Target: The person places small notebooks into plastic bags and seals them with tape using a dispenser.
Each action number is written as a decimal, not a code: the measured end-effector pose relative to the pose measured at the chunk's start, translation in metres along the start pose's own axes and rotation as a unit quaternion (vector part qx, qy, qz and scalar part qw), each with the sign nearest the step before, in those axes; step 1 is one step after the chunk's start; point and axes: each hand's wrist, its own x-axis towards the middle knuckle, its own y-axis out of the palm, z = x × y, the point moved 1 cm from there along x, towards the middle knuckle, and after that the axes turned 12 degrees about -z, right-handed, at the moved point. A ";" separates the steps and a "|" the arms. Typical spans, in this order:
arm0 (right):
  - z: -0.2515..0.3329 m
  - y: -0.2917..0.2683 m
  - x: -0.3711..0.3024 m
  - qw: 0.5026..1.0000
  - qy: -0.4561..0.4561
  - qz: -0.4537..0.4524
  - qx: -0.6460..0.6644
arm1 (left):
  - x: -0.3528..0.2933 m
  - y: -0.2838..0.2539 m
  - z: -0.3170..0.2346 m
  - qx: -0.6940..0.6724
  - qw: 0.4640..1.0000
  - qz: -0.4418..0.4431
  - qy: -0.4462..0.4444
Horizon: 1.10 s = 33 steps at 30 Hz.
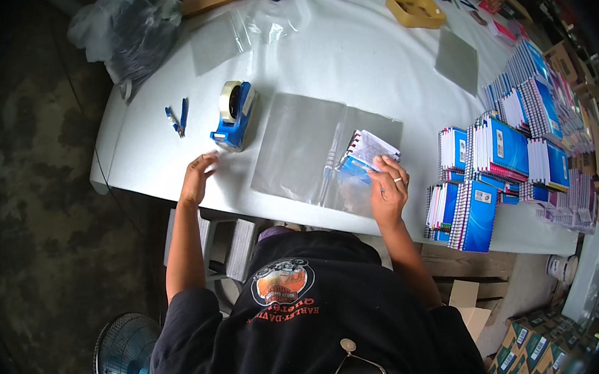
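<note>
Book (375, 145): the ringed one, with white pages and a blue part, is at the right half of the clear plastic (289, 149). From here I can't tell if it sits on top or is tucked inside.
Right hand (389, 183): the fingers are pinched on the near edge of the book.
Left hand (200, 176): the fingers are apart with nothing seen in them, just beside the blue tape holder (237, 127).
Plastic: I'd line the book up with the middle seam, pinch softly so no page bends, and press the other side flat with the left hand so nothing slips. Bumps are best smoothed out with a flat palm.
Book pile (502, 144): at the right of the table (366, 53), with blue covers, some with a small pale label.
Shirt (305, 329): dark, with orange letters and a round orange picture.
Boxes (535, 351): at the lower right, brown and green, with letters on white patches.
</note>
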 end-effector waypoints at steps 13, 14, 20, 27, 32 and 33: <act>0.000 -0.001 0.003 0.999 -0.025 -0.003 0.024 | -0.156 0.229 -0.102 -0.083 0.990 0.106 0.037; 0.000 0.000 0.003 0.999 -0.017 -0.009 0.033 | -0.155 0.239 -0.084 -0.057 0.991 0.120 -0.005; 0.007 -0.005 -0.003 1.000 0.006 0.000 0.003 | -0.152 0.237 -0.055 0.037 0.991 0.125 -0.035; -0.003 -0.005 0.003 0.996 -0.013 0.083 0.009 | -0.132 0.242 -0.029 0.016 0.988 0.118 0.100; 0.006 -0.007 0.020 0.995 0.040 0.090 0.018 | -0.102 0.228 -0.022 0.354 0.866 -0.023 0.353; 0.006 -0.002 0.016 0.997 0.032 0.069 0.007 | -0.091 0.214 -0.019 0.383 0.845 -0.014 0.373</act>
